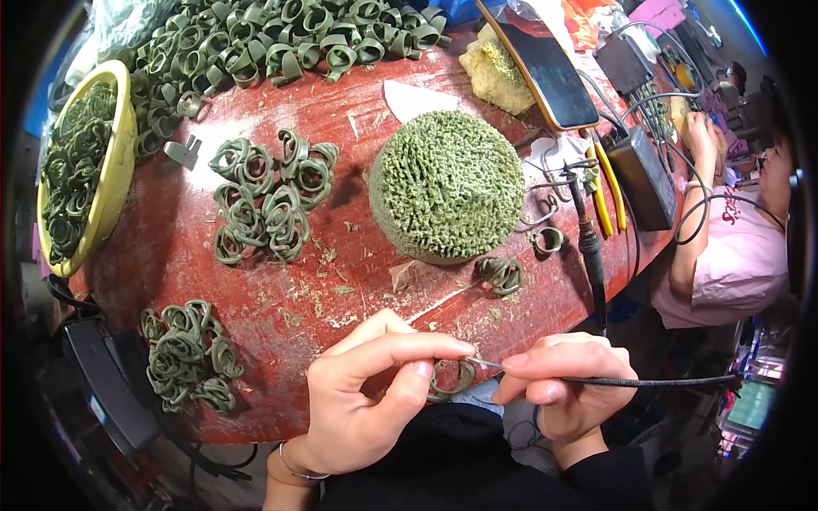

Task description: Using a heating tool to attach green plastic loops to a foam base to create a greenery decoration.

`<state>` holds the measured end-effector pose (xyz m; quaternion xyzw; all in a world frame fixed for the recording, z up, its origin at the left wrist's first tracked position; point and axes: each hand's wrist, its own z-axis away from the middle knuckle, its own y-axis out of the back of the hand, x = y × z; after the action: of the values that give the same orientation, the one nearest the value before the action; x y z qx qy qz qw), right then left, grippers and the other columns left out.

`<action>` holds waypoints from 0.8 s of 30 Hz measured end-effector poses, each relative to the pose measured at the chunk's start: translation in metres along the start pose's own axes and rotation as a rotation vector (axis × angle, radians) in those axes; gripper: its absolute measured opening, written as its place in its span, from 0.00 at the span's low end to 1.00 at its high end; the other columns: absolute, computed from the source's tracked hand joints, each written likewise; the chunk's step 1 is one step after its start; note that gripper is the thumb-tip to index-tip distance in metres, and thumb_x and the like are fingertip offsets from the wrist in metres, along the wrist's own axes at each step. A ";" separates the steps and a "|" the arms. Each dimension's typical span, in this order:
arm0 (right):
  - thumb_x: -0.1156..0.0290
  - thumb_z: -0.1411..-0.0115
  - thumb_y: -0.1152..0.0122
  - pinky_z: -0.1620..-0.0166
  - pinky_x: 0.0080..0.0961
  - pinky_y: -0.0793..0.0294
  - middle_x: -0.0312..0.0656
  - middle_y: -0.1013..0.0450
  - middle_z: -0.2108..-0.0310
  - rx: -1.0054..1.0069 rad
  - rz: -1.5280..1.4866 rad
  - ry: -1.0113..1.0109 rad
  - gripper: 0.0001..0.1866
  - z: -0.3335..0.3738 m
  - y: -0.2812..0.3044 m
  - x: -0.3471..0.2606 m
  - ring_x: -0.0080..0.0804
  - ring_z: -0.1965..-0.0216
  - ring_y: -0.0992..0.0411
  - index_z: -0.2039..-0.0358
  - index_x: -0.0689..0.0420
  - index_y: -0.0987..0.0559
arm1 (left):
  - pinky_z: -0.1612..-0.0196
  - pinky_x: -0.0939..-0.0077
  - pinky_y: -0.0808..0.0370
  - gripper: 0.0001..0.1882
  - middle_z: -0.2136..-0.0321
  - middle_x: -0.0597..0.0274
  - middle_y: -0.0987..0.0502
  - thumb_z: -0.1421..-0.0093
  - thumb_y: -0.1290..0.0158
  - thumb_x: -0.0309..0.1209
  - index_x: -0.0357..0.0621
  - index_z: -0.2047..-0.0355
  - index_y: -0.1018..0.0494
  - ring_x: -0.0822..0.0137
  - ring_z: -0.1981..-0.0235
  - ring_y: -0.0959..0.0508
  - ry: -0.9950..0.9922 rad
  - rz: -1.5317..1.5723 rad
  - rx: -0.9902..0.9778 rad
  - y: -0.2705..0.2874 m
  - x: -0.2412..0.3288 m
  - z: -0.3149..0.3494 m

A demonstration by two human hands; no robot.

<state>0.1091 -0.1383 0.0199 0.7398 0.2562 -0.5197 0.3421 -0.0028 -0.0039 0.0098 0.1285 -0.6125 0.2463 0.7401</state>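
Note:
My left hand (366, 387) is closed in a pinch, thumb and forefinger on a dark green ring (464, 375) just above the table's near edge. Part of the ring is hidden behind my fingertips. My right hand (571, 383) grips a slender tool (648, 382) with a black ribbed handle. Its thin metal tip points left and meets the ring at my left fingertips. Beyond my hands stands a round block (447, 183) with a rough, crumbly green top. Two loose green rings (500, 276) lie by its near right side.
Green rings lie in clusters (277, 196) on the red table (341, 298), in a yellow basket (115, 196) and a large heap (256, 38). A phone (545, 64), a pen-shaped iron (590, 247) and yellow-handled pliers (607, 187) lie right. Another person (724, 247) sits beyond.

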 end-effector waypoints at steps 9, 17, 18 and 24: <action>0.72 0.53 0.38 0.83 0.18 0.36 0.41 0.29 0.84 -0.047 -0.089 -0.123 0.08 -0.001 0.006 -0.003 0.27 0.86 0.33 0.71 0.59 0.23 | 0.75 0.85 0.36 0.09 0.79 0.60 0.31 0.51 0.56 0.24 0.33 0.74 0.26 0.76 0.79 0.33 0.007 0.121 -0.035 0.001 -0.002 0.001; 0.71 0.54 0.37 0.84 0.19 0.39 0.40 0.30 0.85 0.039 -0.185 -0.075 0.08 0.000 0.007 -0.004 0.27 0.88 0.35 0.72 0.59 0.23 | 0.76 0.86 0.37 0.09 0.79 0.59 0.31 0.50 0.54 0.26 0.33 0.74 0.26 0.76 0.80 0.33 -0.109 0.014 0.011 -0.005 0.000 0.000; 0.70 0.54 0.37 0.85 0.19 0.39 0.40 0.30 0.85 -0.009 -0.166 -0.058 0.09 0.000 0.011 -0.005 0.28 0.89 0.35 0.72 0.59 0.23 | 0.76 0.85 0.37 0.09 0.79 0.58 0.30 0.50 0.54 0.25 0.33 0.74 0.26 0.76 0.80 0.33 -0.122 -0.023 0.020 -0.005 0.002 0.000; 0.68 0.53 0.38 0.83 0.20 0.37 0.40 0.29 0.85 -0.053 -0.105 -0.120 0.10 -0.004 0.011 0.000 0.28 0.86 0.33 0.71 0.60 0.23 | 0.77 0.86 0.37 0.09 0.78 0.57 0.30 0.49 0.55 0.25 0.35 0.75 0.26 0.76 0.80 0.32 -0.096 -0.003 -0.023 -0.005 -0.004 0.002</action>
<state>0.1195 -0.1422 0.0233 0.6835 0.2871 -0.5736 0.3485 -0.0028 -0.0097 0.0067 0.1327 -0.6499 0.2316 0.7116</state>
